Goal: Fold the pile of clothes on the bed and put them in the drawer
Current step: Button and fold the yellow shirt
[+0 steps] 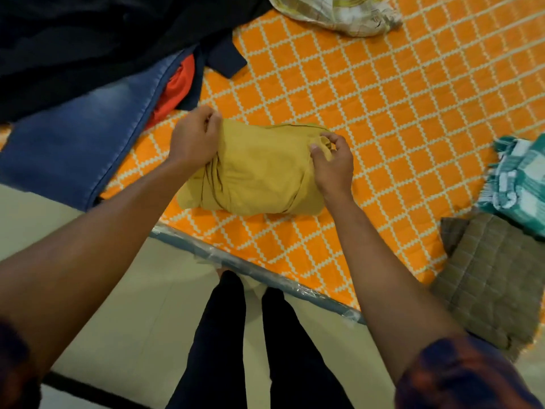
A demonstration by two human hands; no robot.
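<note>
One folded mustard-yellow cloth garment [259, 169]: on orange lattice-patterned bedsheet [383, 113]
Left hand [193, 137]: clutches its left edge (bunched)
Right hand [333, 160]: pinches its right corner

Yellow garment [259, 169], centre: matt, soft, creased cloth. Bed sheet [383, 113]: smooth printed cloth. Jeans [73, 137], 9 o'clock: faded, coarse denim. Brown cloth [495, 276], 4 o'clock: quilted, matt. Mattress edge wrap [265, 274], 6 o'clock: glossy clear plastic.
</note>
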